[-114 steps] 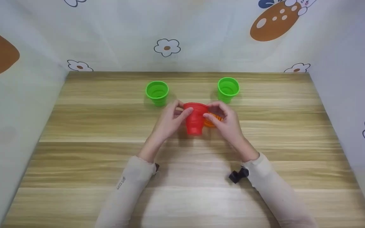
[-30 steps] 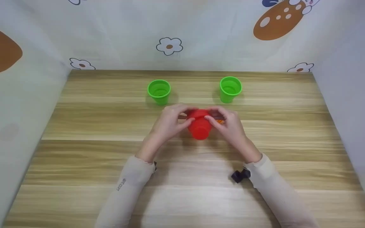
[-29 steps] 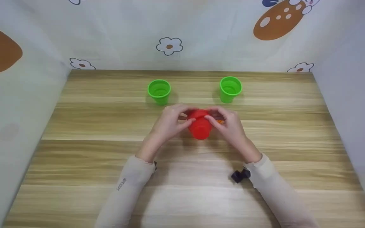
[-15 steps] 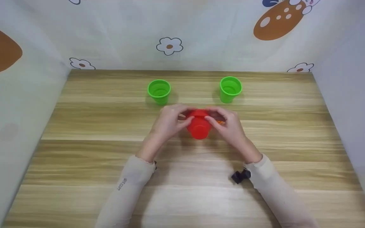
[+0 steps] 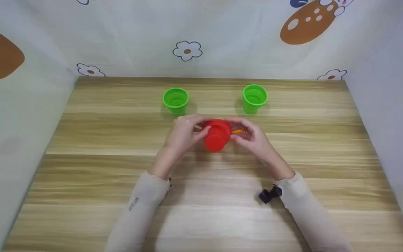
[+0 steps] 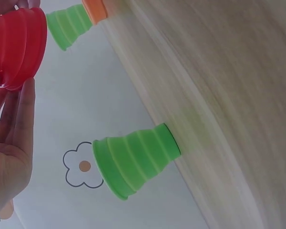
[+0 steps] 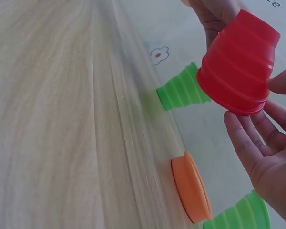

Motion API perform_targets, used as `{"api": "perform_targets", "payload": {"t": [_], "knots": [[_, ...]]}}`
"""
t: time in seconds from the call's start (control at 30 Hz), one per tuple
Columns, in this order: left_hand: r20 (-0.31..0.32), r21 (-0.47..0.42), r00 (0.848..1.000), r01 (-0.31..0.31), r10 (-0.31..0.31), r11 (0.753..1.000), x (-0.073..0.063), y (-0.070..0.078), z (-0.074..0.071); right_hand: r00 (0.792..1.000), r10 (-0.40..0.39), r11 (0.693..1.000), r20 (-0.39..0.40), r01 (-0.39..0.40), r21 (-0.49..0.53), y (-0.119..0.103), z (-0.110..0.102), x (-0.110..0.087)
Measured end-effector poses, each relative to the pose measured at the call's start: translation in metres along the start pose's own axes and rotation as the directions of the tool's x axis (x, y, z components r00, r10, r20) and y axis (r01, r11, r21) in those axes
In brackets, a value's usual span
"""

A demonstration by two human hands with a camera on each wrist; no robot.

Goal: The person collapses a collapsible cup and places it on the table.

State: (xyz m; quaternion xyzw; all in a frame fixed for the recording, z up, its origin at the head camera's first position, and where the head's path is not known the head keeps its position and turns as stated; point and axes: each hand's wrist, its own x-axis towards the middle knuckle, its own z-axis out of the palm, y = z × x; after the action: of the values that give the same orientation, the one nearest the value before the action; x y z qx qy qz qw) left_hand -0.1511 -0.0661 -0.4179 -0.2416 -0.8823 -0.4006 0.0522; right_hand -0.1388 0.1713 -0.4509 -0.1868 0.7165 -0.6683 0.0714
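A red collapsible cup (image 5: 216,140) is held between both hands over the middle of the table, tipped so its base faces the head camera. The left hand (image 5: 184,134) pinches it near the wide rim, thumb on the front side. On the other side, the right hand (image 5: 252,138) has its fingertips at the rim and its thumb against the wall, as the right wrist view shows on the red cup (image 7: 240,62). An orange collapsed cup (image 7: 190,188) lies on the table behind the right hand, mostly hidden in the head view.
Two green collapsible cups stand extended, mouths up, toward the back: the left green cup (image 5: 176,105) and the right green cup (image 5: 254,101). A patterned curtain (image 5: 135,42) rises behind the wooden table (image 5: 208,217). A black device (image 5: 270,194) sits at the right sleeve cuff.
The red cup, seen side-on with its mouth up earlier, has tipped base toward the camera. Lately it shifted slightly left, and the right thumb moved from its front to its side.
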Motion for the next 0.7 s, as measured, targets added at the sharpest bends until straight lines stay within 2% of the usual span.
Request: {"api": "perform_targets", "payload": {"t": [0.2,0.43,0.57,0.7], "knots": [[-0.007,0.019,1.000,-0.003,0.003,1.000,-0.0005,-0.0001,0.0012,0.999,0.017,1.000,-0.031,-0.017,-0.015,-0.0008,0.0033,0.0012],[0.012,0.031,1.000,0.014,-0.015,0.999,0.0013,0.0023,0.0049,0.993,0.041,0.998,-0.111,-0.047,-0.052,-0.0011,0.0088,0.0048],[0.010,0.007,0.999,0.031,-0.031,0.999,0.0007,0.0022,0.0053,0.992,0.023,0.997,-0.123,-0.032,-0.075,-0.0010,0.0095,0.0049],[0.040,-0.015,0.998,0.049,-0.049,0.999,-0.0004,0.0019,0.0043,0.991,-0.021,0.991,-0.129,0.004,-0.136,-0.0017,0.0093,0.0042]]}}
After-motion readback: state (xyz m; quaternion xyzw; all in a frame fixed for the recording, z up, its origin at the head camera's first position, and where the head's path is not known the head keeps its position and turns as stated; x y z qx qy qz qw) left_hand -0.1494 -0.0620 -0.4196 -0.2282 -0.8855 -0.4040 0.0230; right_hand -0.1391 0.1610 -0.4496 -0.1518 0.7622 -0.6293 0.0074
